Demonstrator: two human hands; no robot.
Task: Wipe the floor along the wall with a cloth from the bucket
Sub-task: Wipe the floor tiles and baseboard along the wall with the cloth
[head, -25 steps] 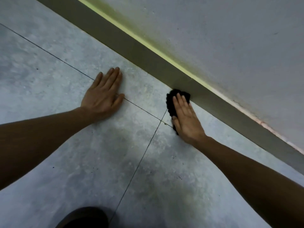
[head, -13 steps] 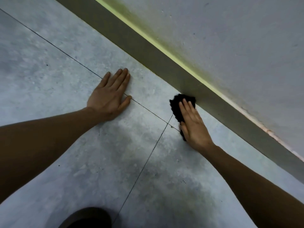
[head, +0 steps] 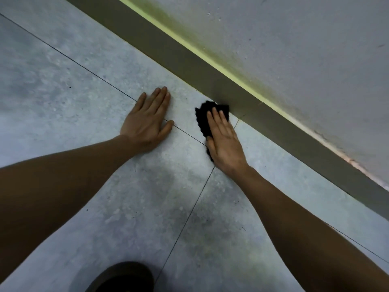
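1. Since a second ago the right hand [head: 225,142] and black cloth [head: 203,119] are sitting closer to the left hand [head: 147,121]; the cloth is now lying left of the grout cross.
2. Right fingers [head: 219,121] are lying straight and together, pressing the cloth flat on the tiled floor [head: 63,85].
3. Cloth is looking crumpled, nubby, its far corner touching the grey skirting board [head: 263,116].
4. Left hand is resting flat on the floor, fingers together, thumb out.
5. No writing is showing.
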